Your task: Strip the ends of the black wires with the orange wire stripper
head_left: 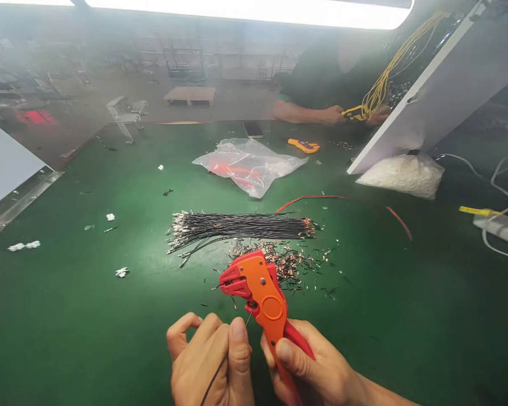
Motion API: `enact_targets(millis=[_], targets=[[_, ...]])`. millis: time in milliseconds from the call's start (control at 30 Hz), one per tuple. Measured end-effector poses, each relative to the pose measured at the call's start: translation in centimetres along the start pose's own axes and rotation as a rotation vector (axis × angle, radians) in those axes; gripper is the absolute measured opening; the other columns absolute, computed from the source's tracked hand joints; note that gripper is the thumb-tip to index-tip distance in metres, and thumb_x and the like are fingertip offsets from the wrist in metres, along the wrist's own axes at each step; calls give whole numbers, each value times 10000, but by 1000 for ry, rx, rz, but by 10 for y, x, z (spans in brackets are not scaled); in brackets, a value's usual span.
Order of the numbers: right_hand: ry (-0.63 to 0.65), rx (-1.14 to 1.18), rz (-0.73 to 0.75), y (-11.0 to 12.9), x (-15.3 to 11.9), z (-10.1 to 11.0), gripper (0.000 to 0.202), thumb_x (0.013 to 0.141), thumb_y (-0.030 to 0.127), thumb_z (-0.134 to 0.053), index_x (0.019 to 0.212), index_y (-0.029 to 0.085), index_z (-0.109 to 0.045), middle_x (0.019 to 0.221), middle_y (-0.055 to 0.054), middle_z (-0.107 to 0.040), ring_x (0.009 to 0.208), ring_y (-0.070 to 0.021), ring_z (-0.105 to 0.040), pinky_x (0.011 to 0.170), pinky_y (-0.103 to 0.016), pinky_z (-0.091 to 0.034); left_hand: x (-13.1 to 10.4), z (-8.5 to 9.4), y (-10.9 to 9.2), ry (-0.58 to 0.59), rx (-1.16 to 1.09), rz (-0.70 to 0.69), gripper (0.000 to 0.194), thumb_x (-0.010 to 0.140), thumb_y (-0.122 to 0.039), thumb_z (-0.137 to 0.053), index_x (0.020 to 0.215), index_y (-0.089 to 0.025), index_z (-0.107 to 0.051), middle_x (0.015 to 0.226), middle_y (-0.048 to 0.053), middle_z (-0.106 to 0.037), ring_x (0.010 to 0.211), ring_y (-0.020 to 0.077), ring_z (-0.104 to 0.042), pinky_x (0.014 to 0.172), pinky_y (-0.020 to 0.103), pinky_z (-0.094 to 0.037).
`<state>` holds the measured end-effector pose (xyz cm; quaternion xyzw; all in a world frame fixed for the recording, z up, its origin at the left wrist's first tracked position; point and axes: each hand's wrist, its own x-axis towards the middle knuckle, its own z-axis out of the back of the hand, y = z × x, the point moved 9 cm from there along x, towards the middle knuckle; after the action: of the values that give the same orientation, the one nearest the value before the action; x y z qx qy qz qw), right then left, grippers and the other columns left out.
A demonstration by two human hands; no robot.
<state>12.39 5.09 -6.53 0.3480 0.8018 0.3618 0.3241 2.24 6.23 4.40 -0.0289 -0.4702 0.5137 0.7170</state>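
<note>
My right hand (pixel 317 366) is closed around the handles of an orange and red wire stripper (pixel 267 299), whose head points up and left. Beside it, my left hand (pixel 211 358) pinches a thin black wire (pixel 215 379) between thumb and fingers; the wire's upper end reaches the stripper near its lower red part. Beyond the tool lies a bundle of black wires (pixel 245 225), with pale ends at the left and copper-coloured ends at the right. Short black and copper scraps (pixel 292 262) are scattered between the bundle and the stripper.
A clear plastic bag (pixel 254 163) with red contents lies behind the bundle, near a yellow tool (pixel 303 146) and a phone (pixel 253 129). A red wire (pixel 317 197) curves rightward. Across the table, a person's hand (pixel 332 115) holds another tool. A white bag (pixel 402 176) sits at right.
</note>
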Motion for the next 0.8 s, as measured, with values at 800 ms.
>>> enact_targets(millis=[800], targets=[[-153,370,186,39,-10,19,239,832,244,-754,1049,198,-663,826,-19,-702,740,-166,-660,721,-312,-508,-15,-36,1,183,-228,85,382,1016,-181,-410,646,-220,-499,521,-70,-526,494,123,-399,717,310,-356]])
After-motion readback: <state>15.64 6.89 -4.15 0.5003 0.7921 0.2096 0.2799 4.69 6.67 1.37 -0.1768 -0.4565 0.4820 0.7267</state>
